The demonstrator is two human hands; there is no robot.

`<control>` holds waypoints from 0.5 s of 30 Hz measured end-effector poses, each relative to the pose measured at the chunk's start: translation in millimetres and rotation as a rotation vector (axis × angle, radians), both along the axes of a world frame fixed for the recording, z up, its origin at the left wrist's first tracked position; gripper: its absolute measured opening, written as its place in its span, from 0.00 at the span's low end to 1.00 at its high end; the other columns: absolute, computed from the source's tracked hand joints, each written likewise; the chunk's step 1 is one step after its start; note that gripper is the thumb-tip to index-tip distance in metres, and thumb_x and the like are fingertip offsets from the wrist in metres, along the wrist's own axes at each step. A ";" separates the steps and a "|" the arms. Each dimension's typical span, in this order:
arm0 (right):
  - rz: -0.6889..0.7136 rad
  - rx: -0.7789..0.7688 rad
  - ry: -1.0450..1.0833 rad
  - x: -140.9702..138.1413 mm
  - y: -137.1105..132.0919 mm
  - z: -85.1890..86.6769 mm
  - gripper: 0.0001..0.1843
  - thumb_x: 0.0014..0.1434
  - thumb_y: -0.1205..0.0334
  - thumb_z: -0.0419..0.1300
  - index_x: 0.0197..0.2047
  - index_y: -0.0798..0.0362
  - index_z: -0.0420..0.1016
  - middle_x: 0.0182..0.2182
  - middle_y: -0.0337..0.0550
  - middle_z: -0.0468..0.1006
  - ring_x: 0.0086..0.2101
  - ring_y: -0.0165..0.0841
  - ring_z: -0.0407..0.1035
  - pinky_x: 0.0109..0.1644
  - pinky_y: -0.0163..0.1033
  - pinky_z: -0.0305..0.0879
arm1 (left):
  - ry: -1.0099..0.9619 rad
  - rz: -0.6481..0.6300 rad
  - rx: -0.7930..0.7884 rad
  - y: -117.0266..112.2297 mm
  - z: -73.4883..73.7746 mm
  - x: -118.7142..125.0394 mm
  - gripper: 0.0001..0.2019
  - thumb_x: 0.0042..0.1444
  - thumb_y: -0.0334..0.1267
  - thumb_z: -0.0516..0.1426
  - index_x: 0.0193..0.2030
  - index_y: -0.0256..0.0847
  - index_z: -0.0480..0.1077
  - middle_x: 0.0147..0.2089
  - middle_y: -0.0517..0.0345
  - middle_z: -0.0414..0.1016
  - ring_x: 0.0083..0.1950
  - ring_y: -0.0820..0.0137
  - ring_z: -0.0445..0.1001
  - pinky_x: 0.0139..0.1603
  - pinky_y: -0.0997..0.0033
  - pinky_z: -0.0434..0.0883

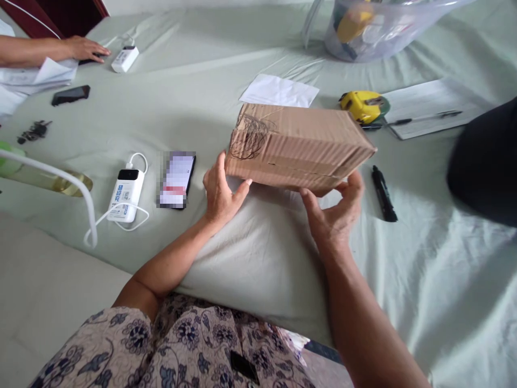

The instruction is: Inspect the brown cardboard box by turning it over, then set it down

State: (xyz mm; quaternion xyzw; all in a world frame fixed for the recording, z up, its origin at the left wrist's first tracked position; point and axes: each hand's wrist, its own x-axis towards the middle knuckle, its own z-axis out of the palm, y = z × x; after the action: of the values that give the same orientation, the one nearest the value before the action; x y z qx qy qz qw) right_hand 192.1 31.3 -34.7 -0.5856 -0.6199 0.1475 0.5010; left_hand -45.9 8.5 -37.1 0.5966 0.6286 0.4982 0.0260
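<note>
Flowered dress [181, 345] fills the bottom of my view, and both forearms reach forward from it. The left hand [220, 191] has its fingers [220, 168] flat against the near end of the cardboard box [299, 148], with the thumb under the edge. The right hand [333, 213] cups the lower edge from beneath, fingers curled up around it. So both hands grip the box, which is tilted just above the pale cushion [258, 258]; I cannot tell if it touches it. I judge the step in hand is holding and turning the box. A further turn would need one hand to carry the weight while the other changes its hold. Around it on the green sheet [181, 97] lie a black marker [383, 194], a phone [176, 179] and a yellow tape measure [361, 106].
</note>
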 end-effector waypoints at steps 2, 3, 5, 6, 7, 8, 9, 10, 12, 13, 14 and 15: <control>0.006 0.049 0.008 -1.5 -3.8 6.2 0.46 0.50 0.30 0.67 0.63 0.49 0.63 0.50 0.48 0.72 0.49 0.47 0.69 0.59 0.61 0.65 | -0.009 0.007 0.018 -2.3 4.6 2.3 0.45 0.58 0.68 0.59 0.72 0.40 0.55 0.66 0.36 0.69 0.66 0.49 0.70 0.70 0.45 0.64; 0.004 0.067 0.012 -2.4 -5.6 8.6 0.48 0.49 0.28 0.67 0.63 0.49 0.63 0.51 0.49 0.70 0.49 0.47 0.68 0.59 0.61 0.65 | -0.013 0.008 0.023 -3.2 5.8 3.6 0.46 0.56 0.69 0.60 0.71 0.40 0.55 0.65 0.36 0.70 0.66 0.49 0.71 0.69 0.44 0.64; -0.014 0.082 0.018 -4.3 -8.6 11.4 0.51 0.44 0.25 0.68 0.62 0.49 0.64 0.53 0.52 0.68 0.51 0.50 0.65 0.60 0.62 0.63 | -0.024 0.002 0.015 -4.7 6.6 5.9 0.48 0.53 0.70 0.62 0.71 0.40 0.55 0.62 0.37 0.71 0.65 0.48 0.70 0.68 0.43 0.66; -0.026 0.079 0.019 -5.3 -9.7 11.7 0.54 0.42 0.24 0.70 0.62 0.49 0.64 0.54 0.53 0.68 0.52 0.51 0.64 0.61 0.63 0.62 | -0.031 -0.001 0.005 -5.3 6.6 6.9 0.49 0.52 0.70 0.63 0.71 0.40 0.55 0.62 0.37 0.71 0.65 0.48 0.70 0.67 0.43 0.67; -0.038 0.073 0.017 -6.2 -10.5 11.4 0.55 0.40 0.24 0.71 0.62 0.48 0.63 0.55 0.53 0.67 0.52 0.51 0.63 0.61 0.64 0.61 | -0.037 -0.003 -0.006 -5.7 6.6 7.7 0.50 0.51 0.70 0.63 0.71 0.40 0.55 0.62 0.37 0.71 0.66 0.47 0.70 0.67 0.42 0.67; -0.048 0.069 0.012 -7.0 -10.9 10.4 0.57 0.39 0.24 0.71 0.63 0.49 0.63 0.54 0.54 0.67 0.51 0.52 0.63 0.61 0.64 0.60 | -0.042 -0.003 -0.013 -6.0 6.7 8.4 0.50 0.51 0.70 0.64 0.71 0.40 0.55 0.62 0.36 0.70 0.66 0.47 0.70 0.67 0.42 0.68; -0.055 0.068 0.004 -7.6 -11.1 9.1 0.57 0.39 0.24 0.71 0.63 0.49 0.62 0.53 0.54 0.67 0.50 0.51 0.62 0.60 0.64 0.60 | -0.042 -0.003 -0.013 -6.2 7.0 8.9 0.49 0.52 0.69 0.64 0.71 0.40 0.55 0.62 0.36 0.70 0.66 0.47 0.70 0.66 0.42 0.68; -0.058 0.071 -0.007 -7.9 -11.0 7.5 0.57 0.40 0.25 0.71 0.64 0.50 0.62 0.52 0.53 0.67 0.49 0.50 0.62 0.59 0.64 0.61 | -0.039 -0.004 -0.006 -6.3 7.2 9.3 0.48 0.52 0.69 0.63 0.70 0.40 0.55 0.62 0.37 0.70 0.66 0.47 0.70 0.66 0.43 0.69; -0.053 0.088 -0.027 -7.9 -10.5 4.5 0.55 0.44 0.26 0.70 0.65 0.51 0.62 0.48 0.51 0.68 0.46 0.48 0.62 0.57 0.62 0.62 | -0.024 -0.009 0.031 -6.2 7.6 9.9 0.46 0.54 0.68 0.63 0.70 0.41 0.55 0.62 0.38 0.70 0.65 0.49 0.71 0.65 0.45 0.70; -0.048 0.097 -0.036 -7.6 -10.1 3.4 0.53 0.47 0.27 0.69 0.65 0.51 0.62 0.46 0.50 0.68 0.45 0.47 0.62 0.56 0.61 0.63 | -0.016 -0.010 0.054 -6.1 7.7 10.0 0.45 0.56 0.67 0.62 0.71 0.42 0.55 0.62 0.38 0.70 0.65 0.50 0.71 0.64 0.46 0.71; -0.041 0.110 -0.045 -7.1 -9.8 2.7 0.52 0.49 0.27 0.68 0.65 0.52 0.62 0.44 0.49 0.67 0.45 0.47 0.62 0.55 0.61 0.63 | -0.010 -0.010 0.075 -5.9 7.7 10.0 0.45 0.57 0.67 0.61 0.71 0.42 0.54 0.62 0.38 0.70 0.65 0.50 0.71 0.64 0.47 0.71; -0.033 0.124 -0.052 -6.6 -9.5 2.4 0.50 0.50 0.27 0.67 0.65 0.52 0.63 0.44 0.49 0.67 0.44 0.46 0.62 0.55 0.60 0.64 | -0.008 -0.010 0.091 -5.7 7.7 9.8 0.44 0.58 0.66 0.61 0.71 0.43 0.53 0.62 0.39 0.70 0.65 0.51 0.71 0.64 0.48 0.72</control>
State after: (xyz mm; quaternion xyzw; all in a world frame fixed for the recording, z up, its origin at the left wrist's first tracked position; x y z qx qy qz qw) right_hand 185.5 21.7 -32.3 -0.5672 -0.6308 0.0854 0.5225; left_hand -36.1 2.7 -29.4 0.5984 0.6021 0.5285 0.0040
